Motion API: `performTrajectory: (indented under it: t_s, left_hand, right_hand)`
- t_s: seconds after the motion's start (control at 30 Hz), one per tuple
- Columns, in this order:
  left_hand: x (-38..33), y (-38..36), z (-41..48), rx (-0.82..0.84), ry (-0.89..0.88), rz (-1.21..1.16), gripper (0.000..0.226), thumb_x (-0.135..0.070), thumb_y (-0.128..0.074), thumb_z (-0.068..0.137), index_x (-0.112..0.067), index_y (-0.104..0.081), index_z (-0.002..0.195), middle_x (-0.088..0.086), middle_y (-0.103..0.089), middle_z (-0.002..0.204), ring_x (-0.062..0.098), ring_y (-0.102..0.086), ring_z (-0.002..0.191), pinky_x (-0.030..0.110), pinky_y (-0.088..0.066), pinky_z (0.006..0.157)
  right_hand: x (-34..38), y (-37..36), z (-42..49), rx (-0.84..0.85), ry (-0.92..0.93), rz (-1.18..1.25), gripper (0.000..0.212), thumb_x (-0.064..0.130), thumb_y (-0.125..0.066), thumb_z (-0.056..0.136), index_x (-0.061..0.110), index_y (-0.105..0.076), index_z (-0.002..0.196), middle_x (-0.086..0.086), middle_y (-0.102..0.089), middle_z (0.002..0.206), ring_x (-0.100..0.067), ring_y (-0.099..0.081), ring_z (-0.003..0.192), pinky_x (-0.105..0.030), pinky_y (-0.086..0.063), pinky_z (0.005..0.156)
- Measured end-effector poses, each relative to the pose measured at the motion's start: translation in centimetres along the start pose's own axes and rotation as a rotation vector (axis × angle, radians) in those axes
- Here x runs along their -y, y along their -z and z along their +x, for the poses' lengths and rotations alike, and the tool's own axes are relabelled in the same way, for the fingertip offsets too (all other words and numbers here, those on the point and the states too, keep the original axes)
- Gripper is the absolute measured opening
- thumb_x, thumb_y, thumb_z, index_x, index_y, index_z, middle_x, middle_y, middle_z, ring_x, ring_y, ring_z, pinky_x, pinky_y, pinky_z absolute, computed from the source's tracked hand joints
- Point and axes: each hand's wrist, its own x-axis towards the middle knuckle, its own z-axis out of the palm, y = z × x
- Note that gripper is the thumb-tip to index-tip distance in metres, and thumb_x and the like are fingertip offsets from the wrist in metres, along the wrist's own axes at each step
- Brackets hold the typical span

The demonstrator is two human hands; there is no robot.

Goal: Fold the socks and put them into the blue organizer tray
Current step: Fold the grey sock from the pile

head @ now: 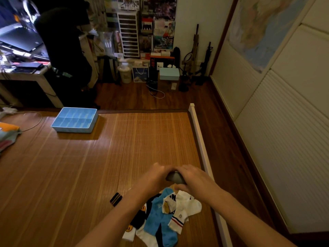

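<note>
Above a heap of socks (160, 216) on the bamboo mat, my left hand (153, 177) and my right hand (194, 177) meet and both grip a dark grey sock (173, 177) bunched between them. The heap holds blue, white and black socks, some with yellow smiley faces. The blue organizer tray (75, 120) with several open compartments sits far off at the mat's back left, with nothing visible inside.
A black and yellow striped sock piece (116, 198) lies left of the heap. Folded clothes (8, 136) rest at the left edge beside a cable. A white rail (201, 139) borders the mat on the right. Wooden floor and cluttered shelves lie beyond.
</note>
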Motion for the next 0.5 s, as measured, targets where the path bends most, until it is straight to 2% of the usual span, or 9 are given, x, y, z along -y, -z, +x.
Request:
performTrajectory:
  t_s: [0.1, 0.2, 0.27, 0.37, 0.43, 0.5]
  left_hand:
    - [-0.3, -0.3, -0.1, -0.012, -0.014, 0.054, 0.041, -0.02, -0.069, 0.096, -0.02, -0.061, 0.137, -0.001, -0.073, 0.118, 0.01, -0.069, 0.1, 0.015, -0.051, 0.084]
    - [-0.8, -0.5, 0.3, 0.033, 0.055, -0.011, 0.037, -0.025, -0.072, 0.095, -0.021, -0.064, 0.131, -0.003, -0.073, 0.117, 0.008, -0.068, 0.099, 0.024, -0.056, 0.09]
    - [-1.2, -0.7, 0.7, 0.051, 0.095, -0.06, 0.034, -0.025, -0.077, 0.09, -0.022, -0.067, 0.122, -0.005, -0.074, 0.11, 0.004, -0.068, 0.093, 0.022, -0.057, 0.086]
    - [-1.3, -1.2, 1.0, 0.087, 0.155, -0.107, 0.035, -0.028, -0.081, 0.086, -0.022, -0.068, 0.117, -0.01, -0.072, 0.101, 0.0, -0.065, 0.084, 0.018, -0.055, 0.076]
    - [-0.9, -1.1, 1.1, 0.174, 0.169, -0.213, 0.033, -0.033, -0.081, 0.086, -0.022, -0.07, 0.115, -0.013, -0.07, 0.09, -0.004, -0.064, 0.074, 0.016, -0.051, 0.067]
    - [-0.4, -0.6, 1.0, 0.278, 0.173, -0.405, 0.031, -0.037, -0.076, 0.091, -0.022, -0.072, 0.118, -0.006, -0.074, 0.09, -0.001, -0.068, 0.075, 0.019, -0.056, 0.069]
  right_hand:
    - [-0.2, 0.2, 0.1, 0.015, -0.026, 0.057, 0.044, 0.031, -0.068, 0.093, 0.03, -0.052, 0.134, 0.008, -0.062, 0.125, -0.01, -0.057, 0.114, -0.023, -0.044, 0.093]
    - [-0.7, -0.3, -0.5, -0.044, 0.023, -0.119, 0.038, 0.029, -0.065, 0.096, 0.023, -0.056, 0.133, 0.003, -0.065, 0.123, -0.014, -0.06, 0.112, -0.029, -0.047, 0.097]
    - [-1.0, -0.8, -1.1, -0.113, 0.086, -0.207, 0.036, 0.027, -0.073, 0.091, 0.016, -0.063, 0.124, 0.0, -0.071, 0.108, -0.016, -0.067, 0.097, -0.034, -0.054, 0.088]
    - [-1.6, -1.1, -1.8, -0.268, 0.19, -0.266, 0.033, 0.026, -0.086, 0.079, 0.013, -0.071, 0.106, 0.001, -0.072, 0.084, -0.013, -0.067, 0.072, -0.032, -0.057, 0.064]
    - [-2.0, -1.1, -2.1, -0.311, 0.22, -0.306, 0.027, 0.03, -0.084, 0.082, 0.014, -0.072, 0.1, 0.002, -0.07, 0.08, -0.012, -0.064, 0.069, -0.029, -0.053, 0.06]
    - [-2.5, -1.4, -2.5, -0.306, 0.226, -0.328, 0.024, 0.03, -0.083, 0.084, 0.015, -0.071, 0.098, 0.003, -0.069, 0.081, -0.011, -0.063, 0.07, -0.028, -0.052, 0.061]
